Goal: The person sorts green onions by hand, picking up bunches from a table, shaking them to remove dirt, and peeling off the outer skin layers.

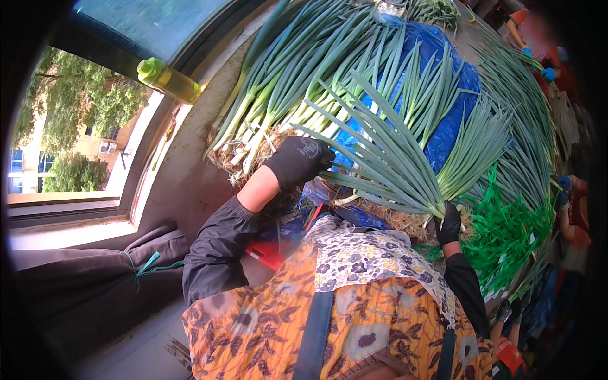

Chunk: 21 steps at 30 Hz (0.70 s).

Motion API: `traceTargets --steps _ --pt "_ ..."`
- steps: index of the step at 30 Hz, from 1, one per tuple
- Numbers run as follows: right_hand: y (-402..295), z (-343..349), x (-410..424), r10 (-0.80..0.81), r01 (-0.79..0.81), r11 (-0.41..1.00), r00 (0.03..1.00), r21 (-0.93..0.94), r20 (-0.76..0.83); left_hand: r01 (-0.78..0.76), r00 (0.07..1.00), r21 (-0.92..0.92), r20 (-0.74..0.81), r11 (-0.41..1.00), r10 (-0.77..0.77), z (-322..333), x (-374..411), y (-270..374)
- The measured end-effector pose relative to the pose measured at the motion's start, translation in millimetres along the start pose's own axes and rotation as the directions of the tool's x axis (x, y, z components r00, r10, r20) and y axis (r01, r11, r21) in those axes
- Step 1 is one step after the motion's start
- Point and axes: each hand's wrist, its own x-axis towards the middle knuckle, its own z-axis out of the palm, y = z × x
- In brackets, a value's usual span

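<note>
My right hand (449, 225), in a black glove, grips the pale lower end of a fanned bunch of green onions (403, 164). The long leaves spread up and to the left from that hand. Beside the leaf tips is my left hand (304, 159), also black-gloved, with its fingers curled. Whether it pinches a leaf I cannot tell. Another bunch of green onions (475, 147) lies just beyond my right hand. Large green onions with rooty ends (285, 99) are heaped past my left hand. Blue plastic sheeting (430, 38) shows between the heaps.
Shredded green plastic strips (503, 237) lie to the right, below a long heap of green onions (517, 118). A bottle of yellowish liquid (168, 81) stands by the window at left. A tied dark curtain (142, 256) hangs below. Other people's gloved hands (548, 74) work along the right side.
</note>
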Motion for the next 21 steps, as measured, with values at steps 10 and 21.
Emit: traceTargets --steps 10,21 --pt "-11 -7 5 -0.023 0.018 0.998 0.996 -0.066 -0.084 0.008 0.719 -0.811 -0.402 0.585 -0.567 -5 -16 -8" --pt "-18 -8 6 -0.038 0.035 0.999 0.990 -0.022 -0.135 0.405 0.878 -0.229 -0.172 0.885 -0.447 22 -134 -38"
